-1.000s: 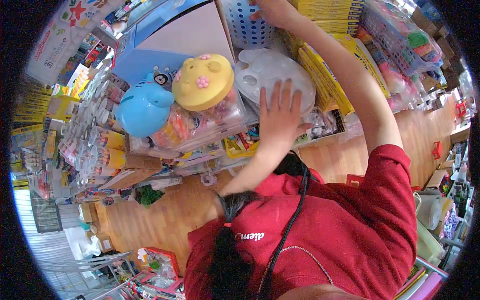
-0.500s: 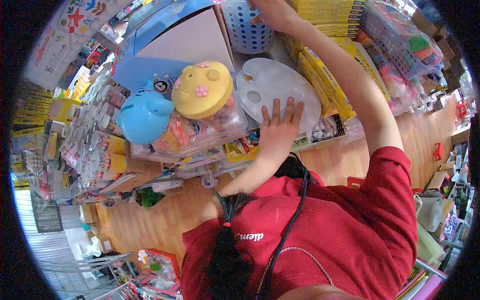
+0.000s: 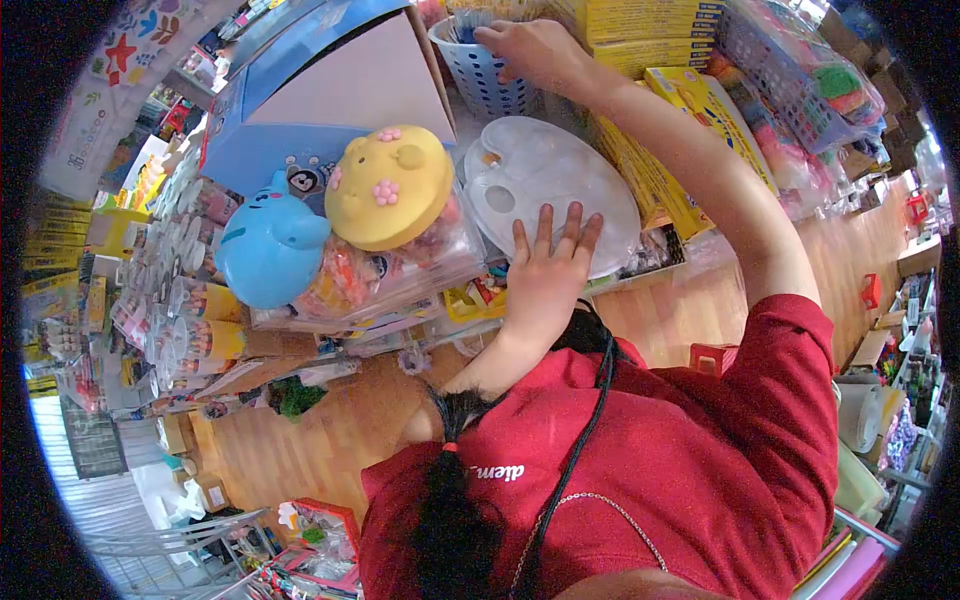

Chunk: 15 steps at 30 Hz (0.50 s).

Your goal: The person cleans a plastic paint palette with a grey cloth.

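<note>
My left hand (image 3: 552, 280) lies open with its fingers spread on the near edge of a white plastic paint palette (image 3: 590, 180). Beyond it, my right hand (image 3: 540, 55) is closed on the rim of a light blue perforated plastic basket (image 3: 485, 78), which leans a little. Dark blue items that I cannot make out show inside the basket. To the left of the palette sit a round yellow figure with pink flowers (image 3: 388, 190) and a shiny blue animal-shaped figure (image 3: 272, 250), both on clear packaging.
An open blue carton (image 3: 340, 100) stands left of the basket. Yellow modelling clay boxes (image 3: 690, 140) are stacked on the right, beside a mesh basket of colourful packs (image 3: 790, 80). Pencil tubs (image 3: 205, 320) line the left. A red stool (image 3: 712, 358) stands on the wooden floor.
My right hand has come slightly nearer with the basket, whose rim now shows. My left hand stays on the palette. The whole view has shifted a little.
</note>
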Available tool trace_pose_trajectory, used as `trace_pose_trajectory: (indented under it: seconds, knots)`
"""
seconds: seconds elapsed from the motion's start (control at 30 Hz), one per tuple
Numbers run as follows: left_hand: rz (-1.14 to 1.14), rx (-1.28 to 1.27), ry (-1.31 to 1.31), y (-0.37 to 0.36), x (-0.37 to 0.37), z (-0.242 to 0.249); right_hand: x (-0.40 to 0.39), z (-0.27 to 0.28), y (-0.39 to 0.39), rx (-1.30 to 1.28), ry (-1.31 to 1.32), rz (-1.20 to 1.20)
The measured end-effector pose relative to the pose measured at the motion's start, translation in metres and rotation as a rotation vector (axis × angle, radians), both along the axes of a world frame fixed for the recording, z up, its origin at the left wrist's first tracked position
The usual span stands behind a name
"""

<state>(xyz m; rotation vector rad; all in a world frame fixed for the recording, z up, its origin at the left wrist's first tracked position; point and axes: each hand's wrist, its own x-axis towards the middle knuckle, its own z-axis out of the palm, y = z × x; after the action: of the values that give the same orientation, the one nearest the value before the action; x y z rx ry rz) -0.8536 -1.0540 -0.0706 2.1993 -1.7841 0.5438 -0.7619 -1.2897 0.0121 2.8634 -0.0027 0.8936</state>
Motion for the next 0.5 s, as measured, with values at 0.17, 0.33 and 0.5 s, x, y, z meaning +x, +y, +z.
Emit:
trace_pose_trajectory:
  seconds: [0.17,0.33,0.5]
  knots:
    - [-0.008,0.058,0.095,0.005,-0.006,0.015,0.004,-0.011,-0.003,-0.019,0.017,-0.062]
    - [-0.033,0.054,0.125,0.009,-0.006,0.018,-0.025,0.010,0.024,-0.051,-0.043,-0.095]
    - [-0.114,-0.098,0.244,0.021,-0.005,0.036,-0.113,0.063,0.078,0.146,-0.149,-0.144]
